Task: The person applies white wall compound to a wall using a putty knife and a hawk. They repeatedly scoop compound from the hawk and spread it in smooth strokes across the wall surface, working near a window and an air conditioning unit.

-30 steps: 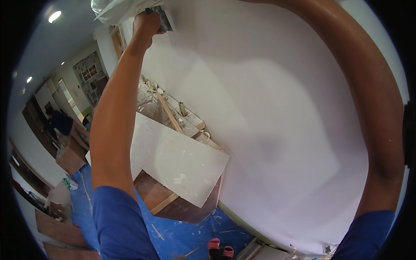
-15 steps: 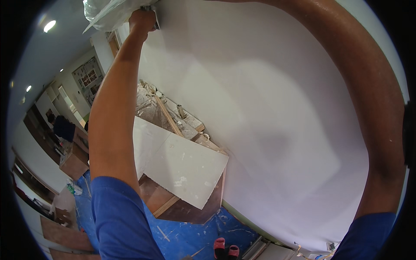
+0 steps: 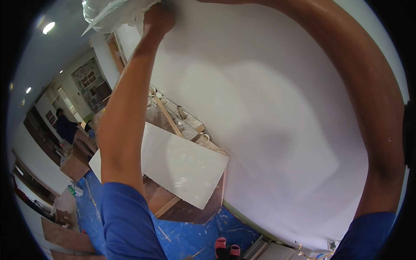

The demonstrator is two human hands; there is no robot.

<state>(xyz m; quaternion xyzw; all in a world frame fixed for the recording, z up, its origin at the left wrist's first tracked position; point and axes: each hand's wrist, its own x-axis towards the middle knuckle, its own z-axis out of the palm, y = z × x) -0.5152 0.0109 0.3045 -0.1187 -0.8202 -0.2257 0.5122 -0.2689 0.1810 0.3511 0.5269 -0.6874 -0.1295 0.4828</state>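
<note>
My left hand (image 3: pixel 159 19) is raised to the upper edge of the view, closed against the white wall (image 3: pixel 260 108). A flat grey hand tool showed at its fingers a moment ago; now the hand mostly hides it, and its exact kind is unclear. Clear plastic sheeting (image 3: pixel 113 16) hangs just left of that hand. My right arm (image 3: pixel 346 60) arches up along the right side and over the top of the wall, and its hand lies out of view.
Below my left arm, a white board (image 3: pixel 186 167) lies on a brown wooden box (image 3: pixel 190 214), beside dusty wood scraps (image 3: pixel 173 117). Blue sheeting (image 3: pixel 173 238) covers the floor. Metal pieces (image 3: pixel 260 249) lie near my feet. Another person (image 3: pixel 69 128) stands far left by a box.
My left hand has slid right along the wall, its forearm following. More of the white board shows left of my arm. The other person has become more upright. My right arm stays put.
</note>
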